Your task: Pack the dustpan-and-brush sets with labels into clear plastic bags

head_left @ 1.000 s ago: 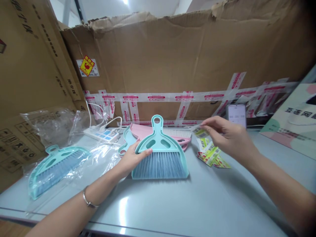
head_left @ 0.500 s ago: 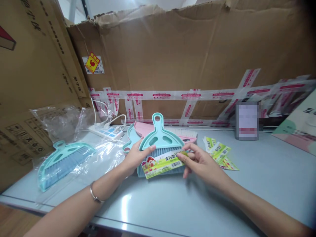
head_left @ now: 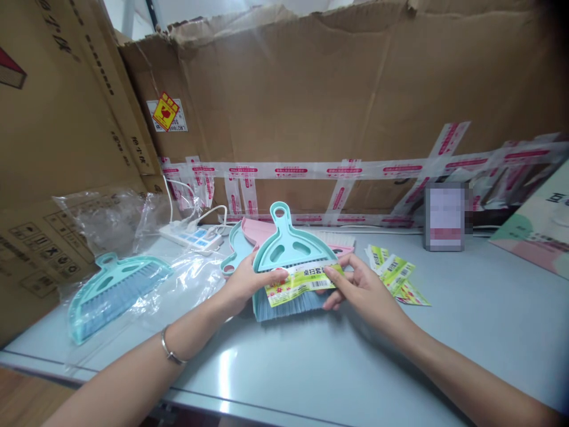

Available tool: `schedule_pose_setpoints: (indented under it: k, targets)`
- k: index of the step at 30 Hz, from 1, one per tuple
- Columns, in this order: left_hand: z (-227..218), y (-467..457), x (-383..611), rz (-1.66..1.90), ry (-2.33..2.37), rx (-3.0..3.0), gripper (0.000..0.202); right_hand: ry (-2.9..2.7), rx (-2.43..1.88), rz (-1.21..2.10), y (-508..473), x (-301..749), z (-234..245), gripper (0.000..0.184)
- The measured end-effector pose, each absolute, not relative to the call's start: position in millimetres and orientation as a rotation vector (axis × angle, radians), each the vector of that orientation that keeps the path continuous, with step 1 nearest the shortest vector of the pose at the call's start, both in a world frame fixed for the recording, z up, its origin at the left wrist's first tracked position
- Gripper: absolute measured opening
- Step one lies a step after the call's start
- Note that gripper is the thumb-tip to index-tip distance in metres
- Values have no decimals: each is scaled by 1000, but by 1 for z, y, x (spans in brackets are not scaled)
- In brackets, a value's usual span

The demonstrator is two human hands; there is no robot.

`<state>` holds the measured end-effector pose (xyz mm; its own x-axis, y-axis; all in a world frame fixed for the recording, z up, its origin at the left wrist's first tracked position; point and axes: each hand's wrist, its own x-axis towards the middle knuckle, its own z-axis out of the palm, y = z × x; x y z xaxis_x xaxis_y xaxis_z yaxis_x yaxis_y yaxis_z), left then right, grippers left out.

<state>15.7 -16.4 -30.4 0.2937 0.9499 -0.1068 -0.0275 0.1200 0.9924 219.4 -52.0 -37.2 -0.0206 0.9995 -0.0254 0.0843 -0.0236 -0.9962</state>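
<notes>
We've got bright, even light from overhead, with a white glare patch on the table (head_left: 222,362) at lower centre. Shadows are soft. Edges bend and stretch, corners go dark at upper right, and the phone (head_left: 444,216) is pixelated.

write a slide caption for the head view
Both hands, left hand and right hand, hold a yellow-green label across a teal brush-and-dustpan set on a grey table.

Taped cardboard wall (head_left: 311,101) behind grey table (head_left: 338,367)
</notes>
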Motion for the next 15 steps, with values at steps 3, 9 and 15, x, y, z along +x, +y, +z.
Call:
schedule_pose_setpoints:
  k: [3,9,15]
  targets:
    - [-29,-17,14,909,987,1270,60,-1269,-1279,1200,-51,220,-37,57]
    - [-28,-16,12,918,1007,1237,53,-1269,-1253,1162,-52,222,-38,50]
    - [-25,-13,10,913,968,1226,46,-1265,-1245,1168,-51,225,-33,49]
